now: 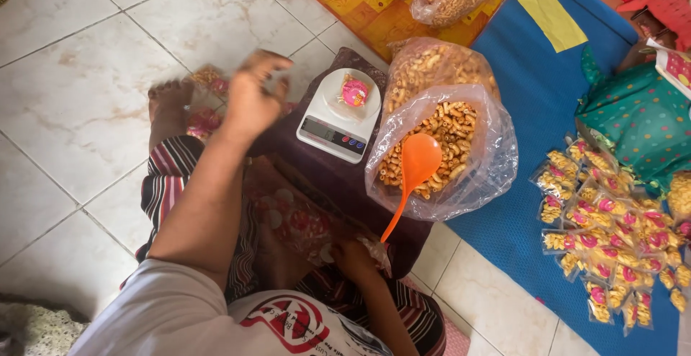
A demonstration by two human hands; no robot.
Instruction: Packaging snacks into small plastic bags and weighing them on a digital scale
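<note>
— Fingers [268, 68] of the left hand [252, 97]?
— Blurred, curled loosely, raised above small packets [205, 100] by the foot; whether they pinch anything, I cannot tell.
— Right hand [354, 259]?
— Low on the lap, fingers closed on a clear bag [306, 223]; scale [337, 117] with a packet [354, 91] sits just ahead, beside the snack sack [443, 147] and orange ladle [414, 172].

Floor [86, 89]: pale marbled tiles. Blue mat [533, 104] on it, bearing small filled snack packets [612, 233]. Orange patterned mat [360, 3] beyond.
</note>
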